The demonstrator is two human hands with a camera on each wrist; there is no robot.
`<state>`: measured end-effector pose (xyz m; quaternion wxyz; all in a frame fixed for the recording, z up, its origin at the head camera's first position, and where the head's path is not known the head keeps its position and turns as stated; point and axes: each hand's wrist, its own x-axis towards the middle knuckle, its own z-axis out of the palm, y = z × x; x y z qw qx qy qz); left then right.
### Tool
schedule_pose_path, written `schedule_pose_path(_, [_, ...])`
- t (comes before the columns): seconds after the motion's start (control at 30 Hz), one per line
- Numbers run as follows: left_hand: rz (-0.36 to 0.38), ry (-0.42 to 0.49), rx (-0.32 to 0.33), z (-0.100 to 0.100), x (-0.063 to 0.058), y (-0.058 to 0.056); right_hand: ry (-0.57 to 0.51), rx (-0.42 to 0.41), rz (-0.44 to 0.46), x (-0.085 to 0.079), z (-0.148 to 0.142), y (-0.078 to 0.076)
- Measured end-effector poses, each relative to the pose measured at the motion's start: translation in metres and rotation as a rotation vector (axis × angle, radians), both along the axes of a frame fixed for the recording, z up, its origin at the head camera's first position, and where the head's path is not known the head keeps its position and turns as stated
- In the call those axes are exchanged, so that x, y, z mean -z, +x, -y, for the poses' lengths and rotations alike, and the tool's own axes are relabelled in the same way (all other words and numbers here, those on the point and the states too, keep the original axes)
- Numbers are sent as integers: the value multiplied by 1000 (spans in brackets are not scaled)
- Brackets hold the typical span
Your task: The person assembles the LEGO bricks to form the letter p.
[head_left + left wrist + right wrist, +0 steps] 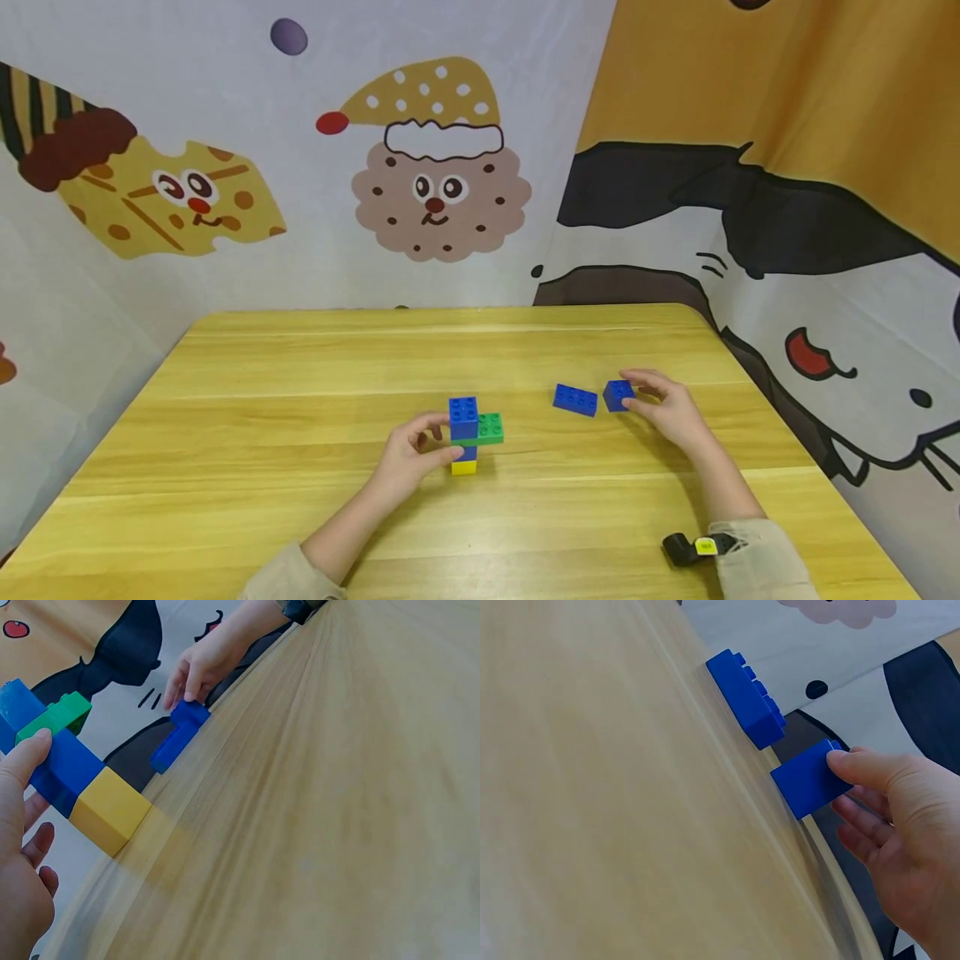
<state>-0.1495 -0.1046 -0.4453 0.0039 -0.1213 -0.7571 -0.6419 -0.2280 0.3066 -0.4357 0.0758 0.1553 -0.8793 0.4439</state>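
Observation:
A small tower of toy building bricks stands on the table, with a yellow brick (463,468) at its base. Above that come a blue brick (71,761), a green brick (491,427) jutting right, and another blue brick (463,417) on top. My left hand (408,458) grips the tower from its left side, thumb on the near face and fingers behind. At the right, my right hand (675,412) pinches a short blue brick (806,780) between thumb and fingers. A longer blue brick (575,400) lies just left of it, studs up.
The wooden table (300,375) reaches back to a cartoon-printed cloth (300,275). A black strap device (686,550) with a yellow label sits at the right sleeve (765,558).

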Motion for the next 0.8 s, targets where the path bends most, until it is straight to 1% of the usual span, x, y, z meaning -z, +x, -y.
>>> schedule_pose_path(0.2, [-11, 5, 1, 0, 0, 0, 28, 17, -1, 8, -3, -4])
schedule_pose_path(0.4, [14, -3, -9, -1, 0, 0, 23, 30, 31, 11, -3, -5])
schedule_pose_path(0.47, [19, -2, -6, -2, -6, 2, 26, 34, 35, 11, -3, -4])
schedule_pose_path(0.57, [16, -7, 3, -3, -19, 8, 25, 39, 41, 11, -3, -3])
schedule_pose_path(0.63, [-4, -1, 11, -3, -26, 11, 36, 44, 44, 10, -2, -3])
schedule_pose_path(0.7, [-10, 2, 10, -2, -20, 9, 39, 50, 49, 10, -1, -3])
schedule_pose_path(0.8, [-21, 12, 5, -1, -6, 3, 49, 57, 44, 10, -1, -2])
